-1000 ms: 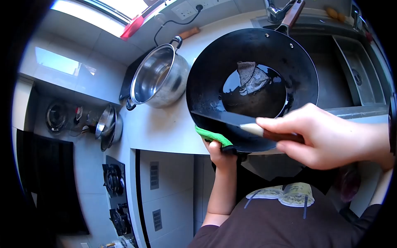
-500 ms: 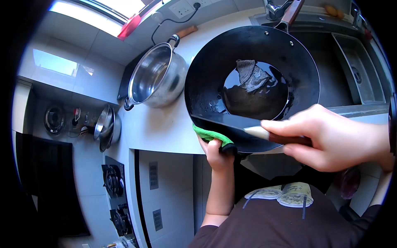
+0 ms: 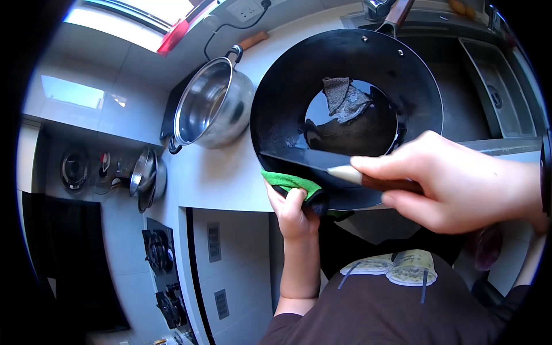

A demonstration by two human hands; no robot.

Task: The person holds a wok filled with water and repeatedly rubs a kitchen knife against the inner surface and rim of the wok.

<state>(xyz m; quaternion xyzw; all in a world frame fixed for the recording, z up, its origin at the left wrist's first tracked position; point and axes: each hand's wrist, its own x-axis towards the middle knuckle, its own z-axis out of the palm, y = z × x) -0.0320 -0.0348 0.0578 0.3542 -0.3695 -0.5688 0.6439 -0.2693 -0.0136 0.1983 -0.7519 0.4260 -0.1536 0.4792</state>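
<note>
My right hand (image 3: 454, 181) is closed around the brown handle of a kitchen knife (image 3: 307, 159), which has a pale collar and a dark blade. The blade points left across the near side of a large black wok (image 3: 282, 92). My left hand (image 3: 294, 214) grips a green cloth (image 3: 292, 183) with a dark underside, just beneath the blade at the wok's near-left rim. Whether the blade touches the cloth or the wok I cannot tell. A wrinkled grey rag (image 3: 346, 100) lies in shallow liquid at the wok's bottom.
Left of the wok, a steel two-handled pot (image 3: 215, 106) stands on the white counter (image 3: 224, 178). The sink (image 3: 500, 92) is at the right, with a tap (image 3: 376, 8) behind the wok. Gas burners (image 3: 156, 246) and stacked pans (image 3: 146, 175) are further left.
The whole view has shifted slightly. The knife and my right hand have moved a little left over the wok. My left hand has also edged left with the green cloth, more of which now shows.
</note>
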